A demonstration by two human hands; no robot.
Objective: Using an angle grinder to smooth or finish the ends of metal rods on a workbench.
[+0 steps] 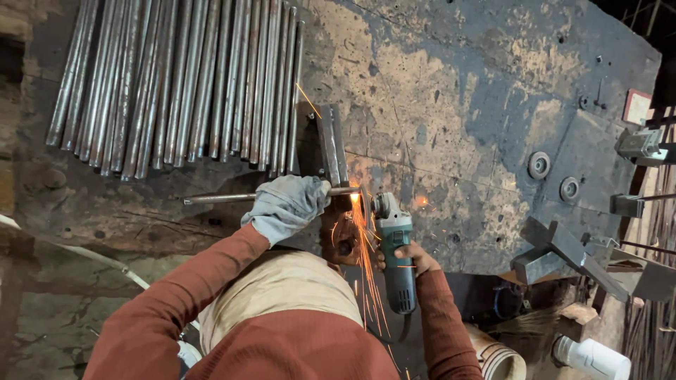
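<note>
Our left hand [287,205], in a grey glove, is wrapped tight round a thin steel rod [218,199]; rod lies flat across the near edge of the worktop [451,91], running left to right, its right end at the spark point; our right hand [410,257], bare, is closed round the body of a teal angle grinder [396,253], disc end up, cable end down toward us; disc meets the rod's right end just beside the gloved hand; sparks [365,246] stream down and toward us between the two arms.

Rod's cut end sits against a short upright steel bracket [331,144] on the worktop; a row of long steel pipes [183,81] lies side by side on the far left of the plate, well apart from the grinder; two round washers [539,165] rest on the right part of the plate; angle-iron offcuts [563,253] hang off the right edge.

Containers: a white plastic bottle [591,357] lies low right, below the worktop, contents not visible; a round tan tub [501,360] beside our right elbow, only its rim shows, contents cannot be told.
</note>
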